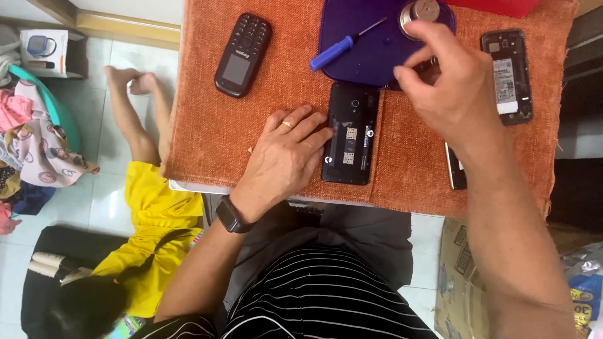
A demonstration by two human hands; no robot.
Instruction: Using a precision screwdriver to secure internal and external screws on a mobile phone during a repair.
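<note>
While the left hand (286, 147) lies flat, fingers spread, pinning the opened black smartphone (350, 133) to the orange-clothed table (207, 125), pressure there should stay even so it cannot slide; the right hand (449, 85) hovers above, fingertips pinched narrow, whether on something small I cannot tell; a blue screwdriver (342, 45) rests on the purple tray (377, 63).

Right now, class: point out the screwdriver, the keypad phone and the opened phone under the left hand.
blue-handled screwdriver (333, 53), head view, on its handle
black keypad phone (242, 54), head view, mid-body
opened black phone (352, 135), head view, exposed back
</note>
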